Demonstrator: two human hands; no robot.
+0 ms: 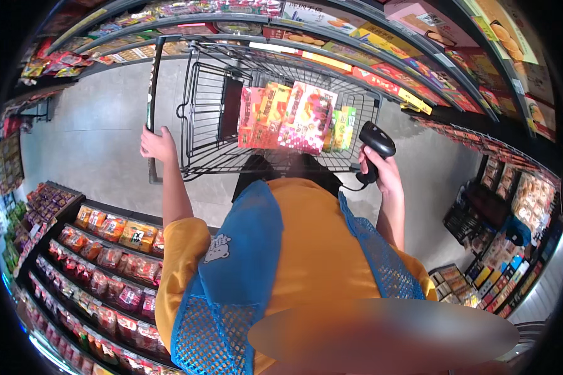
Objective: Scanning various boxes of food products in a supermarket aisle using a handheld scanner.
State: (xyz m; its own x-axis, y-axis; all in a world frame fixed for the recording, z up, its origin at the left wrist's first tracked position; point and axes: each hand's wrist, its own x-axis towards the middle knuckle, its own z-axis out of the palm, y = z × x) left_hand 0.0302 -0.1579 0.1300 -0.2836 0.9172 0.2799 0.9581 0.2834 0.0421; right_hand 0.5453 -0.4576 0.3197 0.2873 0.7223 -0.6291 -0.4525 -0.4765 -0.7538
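Crosswise in front of me stands a black wire shopping cart (201,103), its handle bar (154,84) at the left. My left hand (158,144) is closed round the lower part of that bar. In my right hand (379,164) I grip a black handheld barcode scanner (377,139), just past the cart's right end; a cable hangs from its grip. Inside the cart lie a pink and white printed package (309,115), a red and yellow package (267,115) left of it and a green and yellow package (342,129) at its right.
A long shelf of boxed and bagged goods (328,16) curves along the far side of the cart. Tiered shelves of packaged food (117,258) rise at lower left. At right are more goods and black baskets (460,220). Grey floor (103,108) shows at both ends of the cart.
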